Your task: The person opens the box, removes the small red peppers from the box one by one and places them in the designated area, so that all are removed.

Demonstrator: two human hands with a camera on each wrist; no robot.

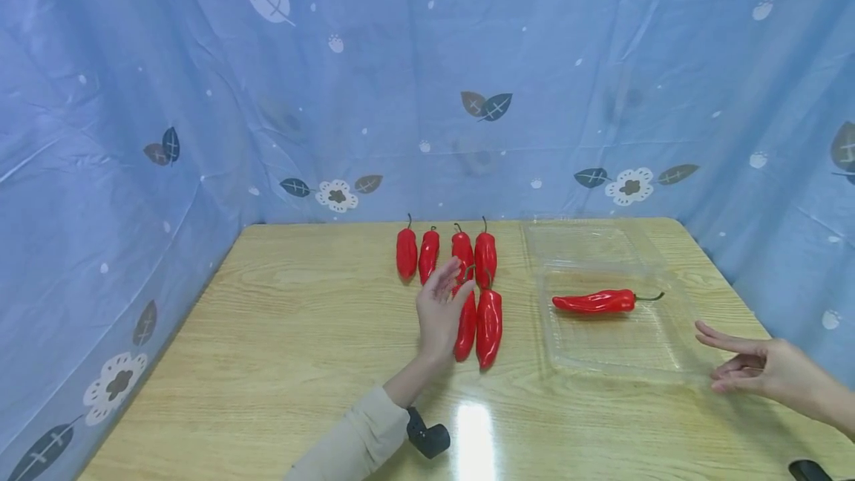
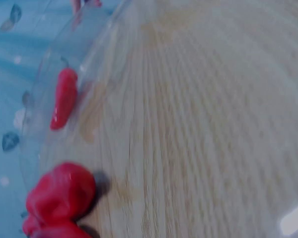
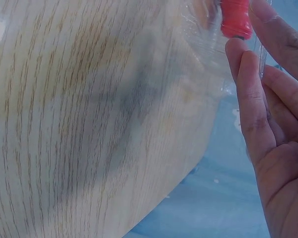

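My left hand [image 1: 439, 314] reaches over a group of red peppers, its fingers extended and its thumb apart from them. Close beside the thumb lies a front pepper [image 1: 466, 329], partly covered by the hand. Another front pepper [image 1: 490, 326] lies just to its right, stem pointing away. A clear plastic box [image 1: 554, 347] stands open on the right with one red pepper [image 1: 603, 302] lying crosswise inside. My right hand [image 1: 764, 370] is at the box's right front corner, fingers loosely extended and holding nothing. In the right wrist view, those fingers [image 3: 253, 99] overlap the box's edge.
Several more peppers [image 1: 406, 252] stand in a back row, stems toward the curtain. The box's clear lid [image 1: 588, 243] lies folded back behind it. A blue patterned curtain [image 1: 414, 80] encloses the wooden table [image 1: 300, 318] at the back and sides.
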